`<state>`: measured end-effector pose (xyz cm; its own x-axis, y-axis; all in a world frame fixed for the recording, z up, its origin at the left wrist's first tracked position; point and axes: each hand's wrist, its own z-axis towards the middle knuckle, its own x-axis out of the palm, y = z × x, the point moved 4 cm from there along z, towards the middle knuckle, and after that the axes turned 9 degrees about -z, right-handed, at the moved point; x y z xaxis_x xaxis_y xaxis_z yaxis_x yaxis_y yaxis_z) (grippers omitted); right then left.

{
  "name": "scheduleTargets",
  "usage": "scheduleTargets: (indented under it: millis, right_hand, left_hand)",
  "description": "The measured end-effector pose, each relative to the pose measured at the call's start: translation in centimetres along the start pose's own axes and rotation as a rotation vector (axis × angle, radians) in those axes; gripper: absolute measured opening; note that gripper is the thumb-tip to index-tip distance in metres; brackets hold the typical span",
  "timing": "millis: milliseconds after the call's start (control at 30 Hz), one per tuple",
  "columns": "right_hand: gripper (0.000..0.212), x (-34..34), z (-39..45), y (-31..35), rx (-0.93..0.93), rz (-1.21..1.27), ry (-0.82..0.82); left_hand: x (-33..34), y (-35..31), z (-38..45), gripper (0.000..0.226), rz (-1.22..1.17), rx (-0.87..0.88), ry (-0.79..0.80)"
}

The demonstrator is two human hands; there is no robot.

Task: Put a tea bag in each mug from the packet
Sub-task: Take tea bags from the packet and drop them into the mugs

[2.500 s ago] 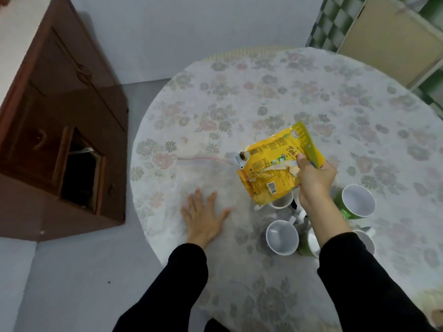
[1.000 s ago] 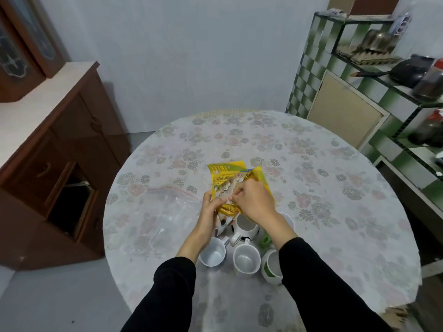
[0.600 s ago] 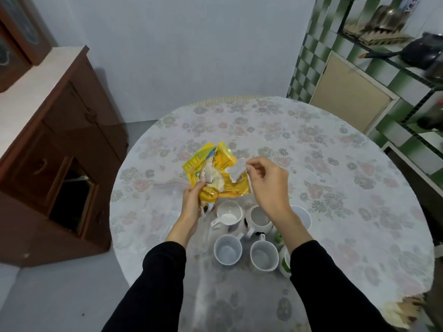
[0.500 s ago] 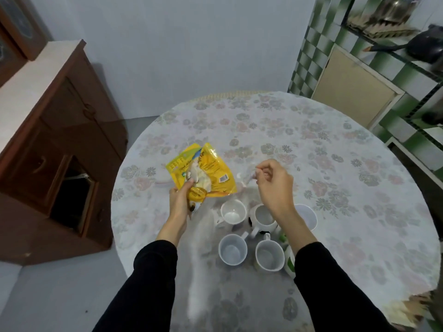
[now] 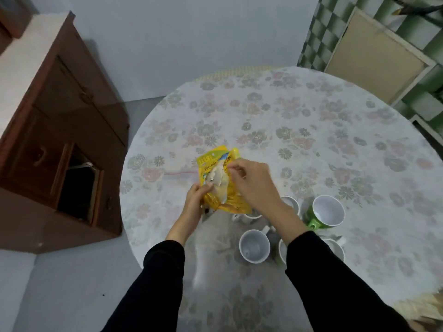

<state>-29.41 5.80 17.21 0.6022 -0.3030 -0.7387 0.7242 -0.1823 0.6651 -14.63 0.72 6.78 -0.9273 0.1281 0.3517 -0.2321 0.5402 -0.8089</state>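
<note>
Head view: the yellow packet [image 5: 219, 182] is held above the surface [image 5: 311, 144] in the left hand [image 5: 195, 200], its grip closed on the lower edge. The right hand [image 5: 254, 185] is pinched at the packet's mouth; what is pinched cannot be told. Several mugs [image 5: 254, 246] are partly hidden behind the right sleeve [image 5: 335, 279]. A floral cloth covers the round surface; a wooden cabinet [image 5: 60, 140] stands left.
</note>
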Motion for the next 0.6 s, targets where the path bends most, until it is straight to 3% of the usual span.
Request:
scheduleTargets:
  millis: [100, 200, 333, 467, 600]
  right_hand:
    - [0.017, 2.0, 1.0, -0.5, 0.016, -0.382, 0.160]
    - [0.013, 2.0, 0.6, -2.2, 0.088, -0.488, 0.142]
    - [0.002, 0.3, -0.1, -3.2, 0.123, -0.342, 0.075]
    - [0.004, -3.7, -0.9, -3.0, 0.076, -0.192, -0.111]
    - [0.015, -7.1, -1.9, -7.8, 0.279, 0.065, -0.267]
  left_hand:
    - [2.4, 0.7, -0.3, 0.013, -0.030, 0.020, 0.083]
    - [3.8, 1.2, -0.7, 0.008, -0.025, 0.049, 0.102]
    - [4.5, 2.0, -0.6, 0.017, -0.004, 0.023, 0.107]
    - [5.0, 2.1, 0.3, 0.030, -0.035, 0.012, 0.030]
    - [4.9, 1.9, 1.3, 0.018, -0.068, 0.050, -0.067]
